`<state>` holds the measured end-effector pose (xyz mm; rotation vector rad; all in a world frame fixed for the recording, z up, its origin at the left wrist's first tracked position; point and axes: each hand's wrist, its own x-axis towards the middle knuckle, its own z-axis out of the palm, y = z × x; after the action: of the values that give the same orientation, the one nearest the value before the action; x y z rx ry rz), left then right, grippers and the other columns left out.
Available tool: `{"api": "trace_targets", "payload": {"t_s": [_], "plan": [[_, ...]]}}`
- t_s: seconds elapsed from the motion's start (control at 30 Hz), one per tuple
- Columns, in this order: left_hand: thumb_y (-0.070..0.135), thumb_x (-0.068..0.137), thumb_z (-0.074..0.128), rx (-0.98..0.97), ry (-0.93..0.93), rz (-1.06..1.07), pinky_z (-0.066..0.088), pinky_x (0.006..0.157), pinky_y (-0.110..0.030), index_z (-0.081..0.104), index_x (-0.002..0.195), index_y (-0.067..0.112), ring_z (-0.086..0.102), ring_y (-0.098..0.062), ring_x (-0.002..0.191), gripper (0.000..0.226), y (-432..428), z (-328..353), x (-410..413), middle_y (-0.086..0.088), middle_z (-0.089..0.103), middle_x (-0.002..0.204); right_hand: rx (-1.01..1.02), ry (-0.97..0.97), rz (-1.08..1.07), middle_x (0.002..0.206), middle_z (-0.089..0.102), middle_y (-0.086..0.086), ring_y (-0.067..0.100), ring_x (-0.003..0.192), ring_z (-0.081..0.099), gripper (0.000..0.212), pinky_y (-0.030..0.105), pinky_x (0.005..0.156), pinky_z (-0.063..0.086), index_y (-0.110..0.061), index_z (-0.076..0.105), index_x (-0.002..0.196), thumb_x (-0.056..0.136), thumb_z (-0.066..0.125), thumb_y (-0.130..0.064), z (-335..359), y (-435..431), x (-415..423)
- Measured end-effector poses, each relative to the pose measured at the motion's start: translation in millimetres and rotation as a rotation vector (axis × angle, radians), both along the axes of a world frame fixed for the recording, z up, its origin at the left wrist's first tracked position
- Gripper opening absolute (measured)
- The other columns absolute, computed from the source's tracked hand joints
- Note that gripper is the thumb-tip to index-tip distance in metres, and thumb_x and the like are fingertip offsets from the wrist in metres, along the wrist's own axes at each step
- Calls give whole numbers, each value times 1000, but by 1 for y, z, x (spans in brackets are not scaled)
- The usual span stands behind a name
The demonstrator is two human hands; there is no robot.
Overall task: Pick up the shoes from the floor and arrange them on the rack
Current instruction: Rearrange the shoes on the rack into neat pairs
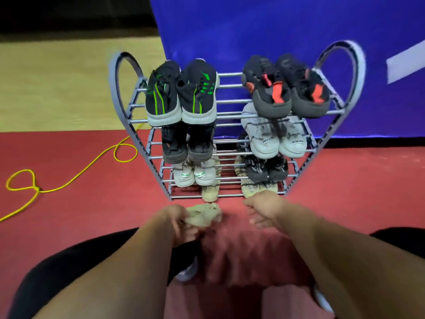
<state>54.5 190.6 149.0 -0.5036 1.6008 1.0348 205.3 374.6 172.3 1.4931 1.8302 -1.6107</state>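
left hand (pixel 180 225) grips a beige shoe (pixel 204 216) low over the red floor (pixel 92 203), just in front of the rack's bottom tier, left of centre. its fingers are curled round the near end of the shoe and the shoe is off the rack. heavy motion blur here, so i cannot tell whether the shoe touches the floor.

right hand (pixel 264 210) hangs near the bottom tier's right side with fingers loosely curled and nothing in them. it sits just in front of the beige pair (pixel 250 187) there; cannot tell if it touches them.

grey metal rack (pixel 117 88) stands against a blue backdrop (pixel 253 31), four tiers, toes facing the camera.
- top tier: black-green pair (pixel 181 93) on the left, black-red pair (pixel 285 88) on the right.
- second tier: black pair (pixel 186 143) on the left, white pair (pixel 276 139) on the right.
- third tier: white pair with green marks (pixel 195 174) on the left, dark pair (pixel 266 168) on the right.
- bottom tier: single beige shoe (pixel 209 192) on the left, toe over the front rail.

yellow cable (pixel 69 178) loops across the floor left of the rack. both forearms are bare. dark trouser legs show at the lower corners of the view.
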Motion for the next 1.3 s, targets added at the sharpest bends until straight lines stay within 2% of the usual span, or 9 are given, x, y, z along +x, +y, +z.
{"api": "trace_targets", "payload": {"t_s": [0.13,0.23,0.43,0.57,0.63,0.8,0.93,1.03,1.3], "plan": [[3,98,35,17,127,-99,51,87,-49,54,100,-8,67,-34,63,21,4,39,8,-24,67,67,66,60,-40,95,69,5,20,73,65,19,30,62,56,-14,63,101,99,61,-33,41,4,27],[1,93,35,69,181,-123,53,79,-49,53,120,-6,71,-35,52,33,4,66,15,-27,69,85,94,105,-75,94,68,4,21,76,65,17,32,66,56,-17,65,96,97,61,-34,65,1,46],[5,88,37,156,243,-105,61,50,-42,56,113,1,73,-32,59,32,2,115,21,-22,73,84,133,158,-194,106,70,5,19,74,63,33,28,62,53,-16,64,107,100,54,-47,100,6,76],[10,85,36,220,268,-77,57,64,-40,57,118,6,71,-29,74,39,6,136,25,-16,69,96,81,255,-317,107,70,12,22,79,56,47,31,70,51,-10,62,104,100,51,-55,111,19,87],[13,85,35,251,286,-73,54,68,-41,59,114,9,67,-27,78,38,7,148,31,-13,68,94,32,289,-360,118,69,16,23,86,60,53,37,83,57,-10,62,102,98,49,-62,114,22,94],[16,83,35,291,340,-86,57,60,-31,61,99,13,65,-21,66,31,6,180,42,-5,68,75,-197,445,-458,138,57,17,35,112,62,92,47,89,57,-6,47,147,90,45,-79,127,28,103],[18,80,36,342,360,-97,54,57,-26,60,89,15,60,-17,55,25,-1,201,48,-1,62,66,-357,573,-471,129,68,11,33,109,67,86,55,104,48,-12,68,121,88,35,-85,141,25,108],[19,77,38,378,362,-117,50,56,-25,60,87,14,54,-17,55,26,-5,212,49,-1,58,64,-479,609,-347,126,72,11,34,117,69,97,58,110,43,-19,72,127,83,27,-92,148,21,110],[33,83,50,323,377,18,48,52,-22,57,89,21,50,-11,49,15,-24,197,15,4,54,60,-478,523,-222,120,75,9,26,106,74,83,41,89,58,-15,70,128,90,38,-81,153,-6,77]]}}
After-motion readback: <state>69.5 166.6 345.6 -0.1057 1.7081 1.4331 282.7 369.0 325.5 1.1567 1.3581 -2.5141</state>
